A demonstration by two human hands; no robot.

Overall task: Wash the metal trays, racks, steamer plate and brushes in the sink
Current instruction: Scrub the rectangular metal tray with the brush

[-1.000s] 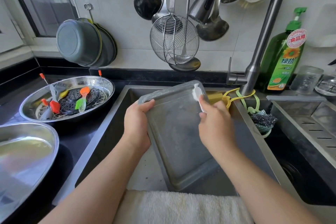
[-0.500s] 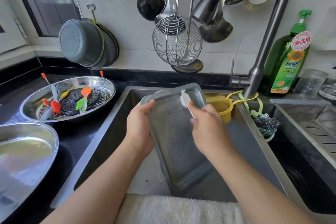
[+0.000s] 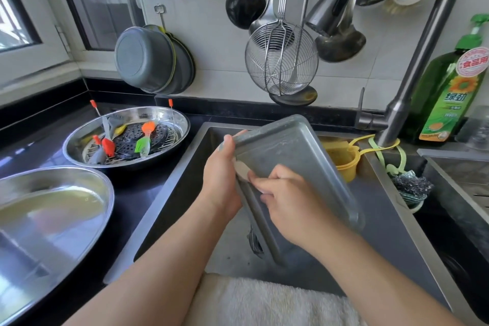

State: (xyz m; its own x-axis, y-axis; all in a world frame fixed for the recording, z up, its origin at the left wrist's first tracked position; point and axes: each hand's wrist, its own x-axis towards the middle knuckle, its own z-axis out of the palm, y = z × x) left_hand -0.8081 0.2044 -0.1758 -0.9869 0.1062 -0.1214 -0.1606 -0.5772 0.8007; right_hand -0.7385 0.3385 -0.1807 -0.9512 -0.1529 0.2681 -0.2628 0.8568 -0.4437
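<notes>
A rectangular grey metal tray (image 3: 293, 161) is held tilted over the sink (image 3: 185, 185), its underside turned toward me. My left hand (image 3: 221, 180) grips its upper left edge. My right hand (image 3: 285, 198) holds a small white brush (image 3: 241, 169) against the tray's left rim. On the counter to the left, a round steel basin (image 3: 174, 119) holds a black perforated steamer plate (image 3: 140, 137), a wire rack and several silicone brushes (image 3: 144, 140) in red, orange and green.
A large empty steel basin (image 3: 47, 209) sits at the near left. The tap (image 3: 412, 71) stands at the sink's back right, with a green detergent bottle (image 3: 449, 92), a yellow cup (image 3: 341, 164) and a steel scourer (image 3: 411, 185) nearby. A towel (image 3: 264, 302) covers the front edge.
The tray has been turned over so its underside faces me. My right hand with the brush has moved from the tray's top edge down to its left rim.
</notes>
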